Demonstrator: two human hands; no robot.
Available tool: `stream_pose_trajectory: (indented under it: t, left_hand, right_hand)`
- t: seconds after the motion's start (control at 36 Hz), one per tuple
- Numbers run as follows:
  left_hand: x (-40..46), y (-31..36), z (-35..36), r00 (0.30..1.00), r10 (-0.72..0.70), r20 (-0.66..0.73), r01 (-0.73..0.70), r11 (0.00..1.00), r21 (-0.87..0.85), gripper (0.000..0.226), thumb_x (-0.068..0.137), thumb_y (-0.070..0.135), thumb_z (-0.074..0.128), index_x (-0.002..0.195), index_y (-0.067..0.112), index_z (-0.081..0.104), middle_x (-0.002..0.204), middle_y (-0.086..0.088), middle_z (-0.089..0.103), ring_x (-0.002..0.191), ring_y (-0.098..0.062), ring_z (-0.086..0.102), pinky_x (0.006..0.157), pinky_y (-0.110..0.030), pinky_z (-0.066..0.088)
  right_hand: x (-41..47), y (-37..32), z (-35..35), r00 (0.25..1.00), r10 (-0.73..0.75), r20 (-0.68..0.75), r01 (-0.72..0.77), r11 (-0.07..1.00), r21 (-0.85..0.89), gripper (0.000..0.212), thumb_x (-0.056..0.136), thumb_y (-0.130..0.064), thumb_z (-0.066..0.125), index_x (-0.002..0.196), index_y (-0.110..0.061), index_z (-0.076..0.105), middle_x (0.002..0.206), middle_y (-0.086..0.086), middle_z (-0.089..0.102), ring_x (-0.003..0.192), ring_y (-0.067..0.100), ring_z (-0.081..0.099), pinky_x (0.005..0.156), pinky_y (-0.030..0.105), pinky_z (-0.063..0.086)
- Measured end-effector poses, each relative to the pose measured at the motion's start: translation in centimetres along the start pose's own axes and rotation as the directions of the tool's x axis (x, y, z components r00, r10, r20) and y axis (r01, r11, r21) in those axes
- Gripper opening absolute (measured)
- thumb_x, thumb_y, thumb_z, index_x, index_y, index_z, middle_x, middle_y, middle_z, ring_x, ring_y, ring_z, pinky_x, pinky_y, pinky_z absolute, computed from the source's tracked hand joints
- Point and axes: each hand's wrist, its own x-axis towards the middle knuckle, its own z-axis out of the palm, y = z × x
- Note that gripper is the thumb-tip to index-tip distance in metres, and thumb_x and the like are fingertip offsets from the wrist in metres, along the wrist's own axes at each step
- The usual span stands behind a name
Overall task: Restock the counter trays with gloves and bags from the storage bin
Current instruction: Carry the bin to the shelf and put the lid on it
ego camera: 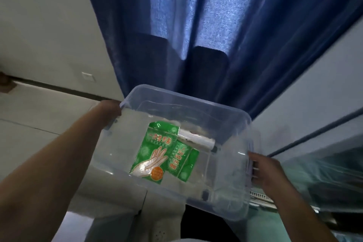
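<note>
- Head view: clear plastic storage bin [231,116] is held up in the air, tilted, in front of a blue curtain [216,25].
- left hand [110,113] grips the bin's left short end, fingers curled over the rim by the handle.
- right hand [264,171] grips the right-end handle, fingers wrapped round it.
- Inside the bin: large green glove packet [155,151] with a hand drawing and an orange round sticker, lying flat on the bottom.
- Smaller green glove packet [184,161] just right of it, touching or slightly overlapping its edge.
- White roll of bags [196,139] lies behind both packets, touching the big one's top corner.
- Grey wall [39,25] to the left with a white wall socket [87,76] near its base.
- Lower right is blurred; cannot tell what's there.
</note>
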Motion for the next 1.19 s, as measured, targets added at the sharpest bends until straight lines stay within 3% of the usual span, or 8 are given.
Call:
stream_pose_trajectory:
  t: [0.17, 0.28, 0.39, 0.58, 0.86, 1.0, 1.08, 1.19]
  left_hand:
    - [4.8, -0.8, -2.6, 0.978, -0.191, 0.082, 0.2, 0.972, -0.122, 0.028, 0.095, -0.001, 0.046, 0.113, 0.014, 0.06, 0.106, -0.021, 0.046, 0.093, -0.031, 0.047, 0.087, -0.056, 0.045]
    - [7.9, -3.5, -4.7, 0.949, -0.313, -0.042, 0.284, 0.905, -0.317, 0.041, 0.092, -0.009, 0.043, 0.121, 0.012, 0.062, 0.097, -0.02, 0.051, 0.08, -0.03, 0.049, 0.07, -0.037, 0.046]
    - [8.6, -6.6, -6.6, 0.888, -0.412, -0.206, 0.257, 0.814, -0.52, 0.046, 0.084, -0.02, 0.043, 0.121, -0.003, 0.062, 0.072, -0.015, 0.05, 0.057, -0.026, 0.042, 0.033, -0.012, 0.036]
    - [6.9, -10.3, -9.4, 0.705, -0.664, -0.247, 0.262, 0.568, -0.78, 0.045, 0.088, -0.014, 0.046, 0.116, 0.019, 0.058, 0.089, -0.014, 0.057, 0.069, -0.028, 0.051, 0.06, -0.029, 0.04]
    - [10.7, -16.3, -17.1, 0.484, -0.848, -0.216, 0.156, 0.327, -0.932, 0.05, 0.092, -0.003, 0.055, 0.133, 0.026, 0.059, 0.105, -0.014, 0.06, 0.089, -0.029, 0.056, 0.059, -0.027, 0.043]
    - [16.3, -20.3, -23.2, 0.501, -0.833, -0.235, 0.08, 0.315, -0.946, 0.047, 0.091, -0.003, 0.058, 0.131, 0.022, 0.062, 0.102, -0.014, 0.062, 0.08, -0.028, 0.059, 0.052, -0.024, 0.045]
    - [19.6, -22.2, -28.0, 0.525, -0.814, -0.251, 0.057, 0.328, -0.943, 0.046, 0.092, 0.001, 0.06, 0.128, 0.03, 0.061, 0.109, -0.015, 0.061, 0.091, -0.03, 0.057, 0.059, -0.028, 0.04]
    - [23.1, -24.0, -35.7, 0.535, -0.784, -0.314, 0.034, 0.391, -0.92, 0.049, 0.089, 0.0, 0.062, 0.123, 0.036, 0.061, 0.113, -0.014, 0.059, 0.085, -0.031, 0.058, 0.06, -0.028, 0.043]
  right_hand:
    - [8.1, -7.7, 9.1, 0.987, -0.077, 0.14, 0.108, 0.968, -0.227, 0.024, 0.083, -0.03, 0.07, 0.08, -0.008, 0.063, 0.072, 0.009, 0.066, 0.065, 0.025, 0.063, 0.057, 0.027, 0.047]
    - [12.5, -12.7, 16.9, 0.954, -0.042, 0.297, 0.136, 0.943, -0.304, 0.028, 0.079, -0.036, 0.071, 0.095, -0.014, 0.066, 0.083, 0.009, 0.073, 0.07, 0.026, 0.07, 0.051, 0.028, 0.052]
    - [15.7, -17.5, 25.0, 0.914, -0.03, 0.405, 0.199, 0.903, -0.382, 0.041, 0.077, -0.039, 0.071, 0.108, -0.013, 0.064, 0.096, 0.012, 0.072, 0.085, 0.032, 0.07, 0.075, 0.044, 0.058]
    - [17.5, -24.2, 40.0, 0.819, -0.043, 0.572, 0.372, 0.799, -0.473, 0.049, 0.077, -0.031, 0.07, 0.119, -0.009, 0.057, 0.109, 0.017, 0.066, 0.095, 0.034, 0.065, 0.084, 0.049, 0.056]
    - [14.5, -30.5, 62.7, 0.647, -0.034, 0.762, 0.614, 0.617, -0.493, 0.022, 0.087, -0.019, 0.061, 0.104, -0.006, 0.064, 0.095, 0.018, 0.066, 0.082, 0.031, 0.062, 0.073, 0.041, 0.05]
    - [12.0, -32.8, 73.2, 0.637, -0.077, 0.767, 0.671, 0.546, -0.502, 0.007, 0.09, -0.017, 0.061, 0.093, -0.014, 0.066, 0.077, 0.01, 0.064, 0.066, 0.029, 0.061, 0.063, 0.037, 0.05]
    - [9.6, -34.1, 79.0, 0.606, -0.137, 0.784, 0.756, 0.408, -0.512, 0.019, 0.088, -0.021, 0.063, 0.105, -0.012, 0.064, 0.089, 0.012, 0.065, 0.077, 0.03, 0.061, 0.072, 0.04, 0.048]
    - [6.4, -35.9, 86.7, 0.602, -0.103, 0.792, 0.74, 0.444, -0.505, 0.026, 0.087, -0.022, 0.063, 0.112, -0.014, 0.063, 0.095, 0.011, 0.065, 0.078, 0.028, 0.059, 0.069, 0.037, 0.047]
